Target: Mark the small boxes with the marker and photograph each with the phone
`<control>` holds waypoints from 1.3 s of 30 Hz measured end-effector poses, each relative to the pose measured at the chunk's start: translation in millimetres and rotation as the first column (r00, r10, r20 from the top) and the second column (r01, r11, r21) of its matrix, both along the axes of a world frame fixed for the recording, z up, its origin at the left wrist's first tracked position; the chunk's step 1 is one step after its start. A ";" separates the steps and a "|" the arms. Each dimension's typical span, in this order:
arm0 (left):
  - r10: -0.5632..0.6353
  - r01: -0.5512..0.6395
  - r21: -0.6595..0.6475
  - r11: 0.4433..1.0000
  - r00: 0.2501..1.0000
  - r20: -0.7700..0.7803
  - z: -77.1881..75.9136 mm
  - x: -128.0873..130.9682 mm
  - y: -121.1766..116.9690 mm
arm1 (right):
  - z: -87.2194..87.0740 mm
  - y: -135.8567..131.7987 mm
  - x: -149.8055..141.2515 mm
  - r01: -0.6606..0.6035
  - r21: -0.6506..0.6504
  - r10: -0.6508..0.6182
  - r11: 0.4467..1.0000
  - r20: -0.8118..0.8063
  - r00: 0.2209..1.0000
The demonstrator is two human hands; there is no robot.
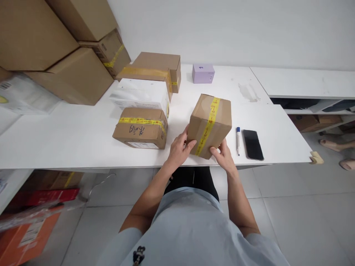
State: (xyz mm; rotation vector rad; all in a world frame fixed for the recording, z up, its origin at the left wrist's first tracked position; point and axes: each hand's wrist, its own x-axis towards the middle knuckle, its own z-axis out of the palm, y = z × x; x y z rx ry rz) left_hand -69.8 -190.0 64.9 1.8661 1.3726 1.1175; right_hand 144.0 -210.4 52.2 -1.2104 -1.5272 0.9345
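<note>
Between my two hands is a brown cardboard box (219, 120) with yellow printed tape running over its top and near side, slightly tilted above the white table. My left hand (179, 147) grips its lower left, thumb on the near face. At the lower right, my right hand (223, 156) holds it the same way, fingers partly hidden behind. To the left sits another taped cardboard box (141, 135) with blue handwriting. A marker with a blue cap (238, 141) and a black phone (252, 145) lie to the right of my right hand.
Behind the handwritten box stand a white box (142, 90) and more cardboard boxes (161, 61). Large cartons (80, 75) pile up at the left. A small purple box (203, 74) is near the wall. The table's front edge (83, 164) runs before me; another person's feet show at far right.
</note>
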 end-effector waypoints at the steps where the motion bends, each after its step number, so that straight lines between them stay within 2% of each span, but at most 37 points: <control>1: 0.006 -0.006 -0.001 1.000 1.000 0.001 5.8 0.1 -2.6 | 4.7 -0.6 1.3 -0.004 -0.001 0.004 1.000 -0.006 1.000; 4: 0.034 -0.032 -0.029 0.999 0.997 0.064 18.0 0.3 -8.4 | 16.7 -3.1 7.8 -0.024 0.000 0.024 1.000 -0.035 0.999; 7: 0.063 -0.043 -0.105 0.994 0.978 0.199 22.5 0.7 -9.8 | 19.9 -4.4 14.6 0.013 -0.005 -0.013 1.000 -0.075 0.997; 10: 0.100 -0.045 -0.174 0.984 0.941 0.323 22.7 1.1 -6.3 | 12.1 -2.3 18.0 0.066 -0.054 -0.074 0.996 -0.174 0.982; 13: 0.119 -0.047 -0.198 0.979 0.921 0.371 21.8 1.7 0.1 | -0.9 1.8 15.8 0.099 -0.071 -0.115 0.993 -0.282 0.953; 19: 0.107 -0.007 -0.233 0.972 0.901 0.421 11.2 9.9 7.8 | -17.2 9.0 7.0 0.244 -0.029 -0.245 0.969 -0.197 0.949; 26: 0.031 0.110 -0.279 0.954 0.889 0.456 -6.7 20.6 -2.8 | -9.7 14.5 13.3 0.296 0.018 -0.285 0.955 -0.218 0.934; 32: -0.045 0.094 -0.195 0.976 0.969 0.243 -5.8 25.6 -23.3 | -8.7 22.0 17.1 0.322 0.014 -0.314 0.947 -0.173 0.933; 37: -0.097 0.099 0.018 0.995 0.993 -0.060 -6.3 31.7 -41.7 | -7.3 37.7 30.0 0.333 -0.037 -0.335 0.942 -0.141 0.932; 39: -0.035 0.055 0.132 0.990 0.989 -0.146 -6.8 30.5 -38.2 | -1.5 40.6 35.4 0.422 -0.035 -0.423 0.906 -0.129 0.897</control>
